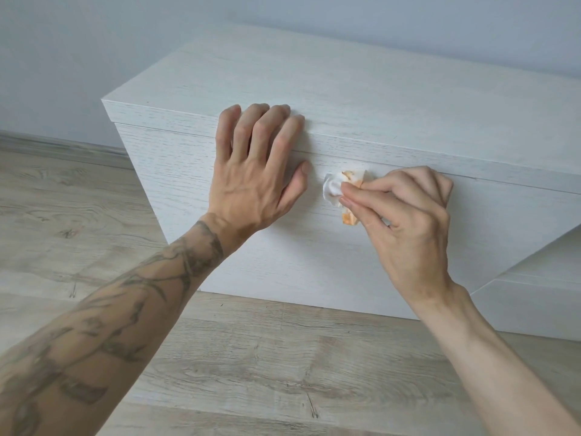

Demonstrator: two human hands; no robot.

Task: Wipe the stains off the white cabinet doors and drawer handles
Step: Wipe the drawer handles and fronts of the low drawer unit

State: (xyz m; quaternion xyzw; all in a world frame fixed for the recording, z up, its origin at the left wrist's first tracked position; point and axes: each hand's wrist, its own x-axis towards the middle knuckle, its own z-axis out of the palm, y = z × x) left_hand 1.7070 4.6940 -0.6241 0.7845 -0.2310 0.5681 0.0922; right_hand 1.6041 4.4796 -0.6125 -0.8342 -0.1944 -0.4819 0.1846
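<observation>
While left hand (251, 171) lies flat on white cabinet (361, 99), right grip (405, 215) pinches orange-stained crumpled wipe (338, 190)

soft even daylight | faint shadows | sharp focus — edges bowed

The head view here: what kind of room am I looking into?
Probably a room in a home, though which one is unclear. A low white wood-grain cabinet stands against a plain pale wall on light wood-look flooring, with a skirting board along the wall.
</observation>
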